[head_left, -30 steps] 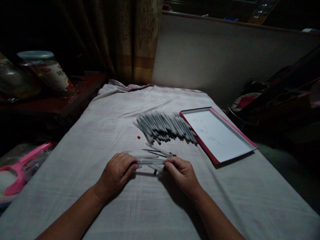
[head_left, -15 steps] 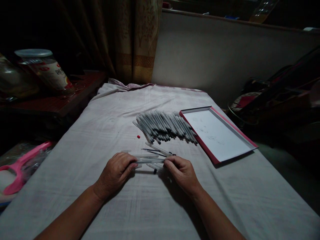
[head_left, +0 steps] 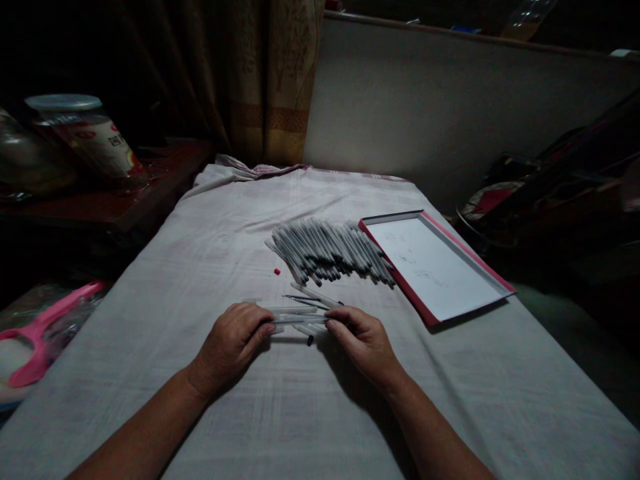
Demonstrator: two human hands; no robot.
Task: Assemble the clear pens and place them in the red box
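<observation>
My left hand [head_left: 237, 339] and my right hand [head_left: 364, 341] pinch opposite ends of a slim clear pen [head_left: 299, 321], held level above the cloth. Fingertips cover both of its ends. Just beyond and beneath it lie several loose clear pen barrels [head_left: 316, 294] and thin dark-tipped refills [head_left: 301, 299], partly hidden by my hands. A small black pen piece [head_left: 310, 340] rests on the near side. Farther off is a large heap of clear pens [head_left: 330, 252] with dark ends, and a small red piece [head_left: 277, 271] sits to its left.
A shallow red-edged box lid [head_left: 407, 288] with a white inside touches the heap's right side. The white cloth [head_left: 220, 427] covers the table. At left are a lidded jar [head_left: 103, 140] on a dark red surface and a pink-handled item [head_left: 37, 340]. A curtain [head_left: 283, 80] hangs behind.
My right hand has shifted very slightly left, covering more of the dark pen parts behind it. The left hand keeps its grip. The whole view has moved a touch.
</observation>
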